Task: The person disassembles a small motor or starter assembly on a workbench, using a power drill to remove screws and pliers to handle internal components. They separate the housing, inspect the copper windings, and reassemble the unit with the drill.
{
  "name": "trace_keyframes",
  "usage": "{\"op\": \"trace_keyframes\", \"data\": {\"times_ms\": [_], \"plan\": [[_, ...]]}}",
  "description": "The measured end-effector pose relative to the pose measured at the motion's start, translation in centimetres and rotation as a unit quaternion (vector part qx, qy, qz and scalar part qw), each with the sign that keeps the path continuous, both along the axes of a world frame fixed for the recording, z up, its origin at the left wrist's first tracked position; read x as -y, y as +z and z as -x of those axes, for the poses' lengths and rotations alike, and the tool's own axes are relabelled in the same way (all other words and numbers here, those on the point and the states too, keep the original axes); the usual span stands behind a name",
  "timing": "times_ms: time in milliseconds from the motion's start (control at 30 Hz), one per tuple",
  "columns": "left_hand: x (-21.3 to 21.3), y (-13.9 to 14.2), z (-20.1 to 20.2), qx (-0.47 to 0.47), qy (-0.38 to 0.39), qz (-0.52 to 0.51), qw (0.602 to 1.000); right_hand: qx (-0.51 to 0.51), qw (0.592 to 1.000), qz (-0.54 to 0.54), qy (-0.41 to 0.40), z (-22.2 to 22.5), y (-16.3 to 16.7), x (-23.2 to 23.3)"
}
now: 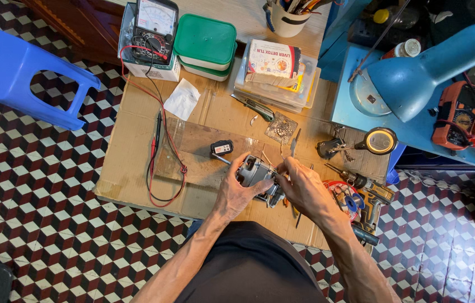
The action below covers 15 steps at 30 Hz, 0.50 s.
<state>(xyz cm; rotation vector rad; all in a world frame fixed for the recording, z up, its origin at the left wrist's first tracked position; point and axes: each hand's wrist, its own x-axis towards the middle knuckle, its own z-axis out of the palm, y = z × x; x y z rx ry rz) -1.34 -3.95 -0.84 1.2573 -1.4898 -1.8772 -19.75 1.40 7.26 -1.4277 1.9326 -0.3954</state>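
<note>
While both hands are working over the cardboard-covered table (136,140), the left hand (236,193) is grasping the small grey motor unit (255,173) and the right hand (305,188) is pinching its far end; casing seems opened, work unfinished, just beside the black-handled tool (222,149).

**Packages, labels and dials on the cardboard worktop**

At the far left corner of the cardboard worktop (131,146) a white carton (156,72) carries an analogue meter (155,25) with a pale dial face. Right along the far edge, two green-lidded tubs (205,42), then a white-and-orange printed box (274,59) on clear cases. Mid-board lies a small black labelled block (222,148).
</note>
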Motion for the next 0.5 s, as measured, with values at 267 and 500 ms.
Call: {"op": "trace_keyframes", "data": {"times_ms": [267,500], "plan": [[0.04,0.11,-0.31,-0.003,0.008,0.007,1.0,-0.005,0.999,0.03,0.034,0.03,-0.24,0.07],[0.22,0.38,-0.32,0.008,0.016,0.0,1.0,0.015,0.999,-0.031,0.0,0.11,0.22,0.25]]}}
